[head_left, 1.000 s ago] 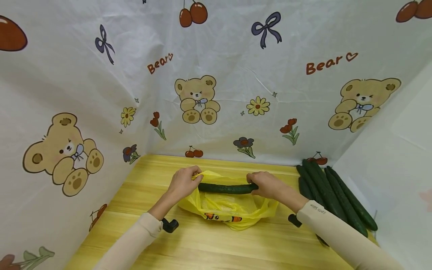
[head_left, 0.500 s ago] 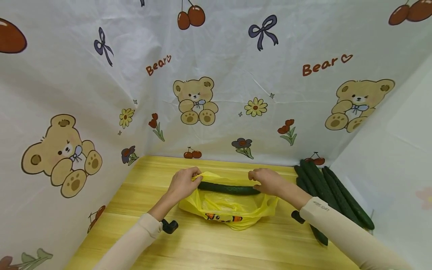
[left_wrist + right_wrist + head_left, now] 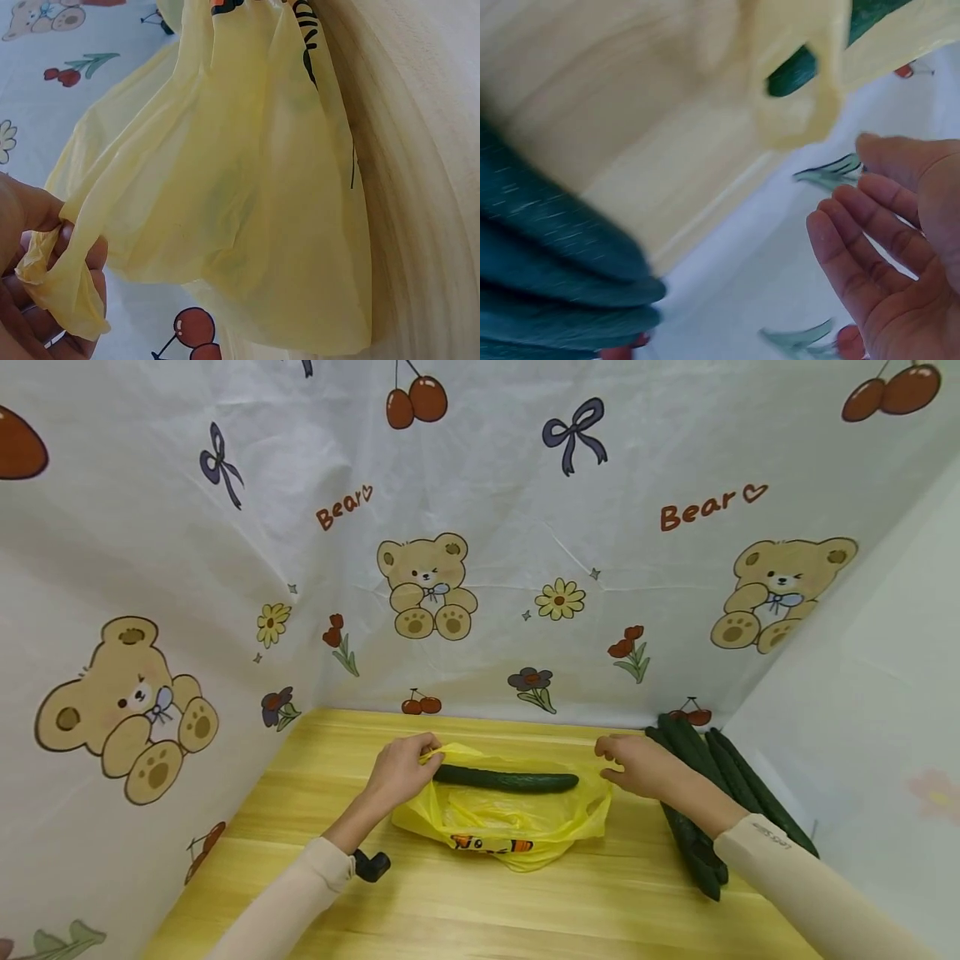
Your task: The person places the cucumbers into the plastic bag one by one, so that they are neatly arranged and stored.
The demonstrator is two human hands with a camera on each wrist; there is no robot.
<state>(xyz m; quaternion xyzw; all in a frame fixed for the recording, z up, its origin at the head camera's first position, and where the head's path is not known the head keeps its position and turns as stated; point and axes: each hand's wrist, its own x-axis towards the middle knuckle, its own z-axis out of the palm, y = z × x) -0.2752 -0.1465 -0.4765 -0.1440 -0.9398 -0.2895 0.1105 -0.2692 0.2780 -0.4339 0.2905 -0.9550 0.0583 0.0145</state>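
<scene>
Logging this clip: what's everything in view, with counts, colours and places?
Thin plastic bag with a printed front: one, yellow, mid-table, mouth open
Long smooth-looking cucumber: one visible, dark green, lying inside the bag
Pile of long cucumbers: several, partly hidden by the right arm, dark green, right side of table
Wood-grain tabletop: one, yellowish, beneath everything
Bear-printed cloth backdrop: white with coloured prints, behind and left
Small black object: one, black, beside the left cuff
Left hand: one, bare, gripping the bag's left edge
Right hand: one, bare, by the bag's right edge, holding nothing
Long sleeves: two, light beige, on both arms
</scene>
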